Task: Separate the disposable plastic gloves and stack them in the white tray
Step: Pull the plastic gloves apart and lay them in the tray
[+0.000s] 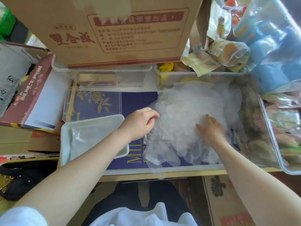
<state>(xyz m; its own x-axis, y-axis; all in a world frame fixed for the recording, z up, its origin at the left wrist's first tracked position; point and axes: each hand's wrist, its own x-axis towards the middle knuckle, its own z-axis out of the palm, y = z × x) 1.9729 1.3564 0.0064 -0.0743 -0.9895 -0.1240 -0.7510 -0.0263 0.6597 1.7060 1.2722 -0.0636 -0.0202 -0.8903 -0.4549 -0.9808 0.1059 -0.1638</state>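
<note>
Left hand nearest: fingers curled, pinching the edge of the glove pile. Right hand lies flat, fingers spread, pressing the pile down. Pile sits on the purple box lid, just right of the white tray. Advice: peel one film layer only, keep the rest pinned.

The light is bright and soft, like daylight, and shadows are weak. Glare sits on the clear plastic bags at the far right. The wide lens bends the edges, so the cardboard box leans. The whole picture is slightly blurred; the glove pile looks hazy.
</note>
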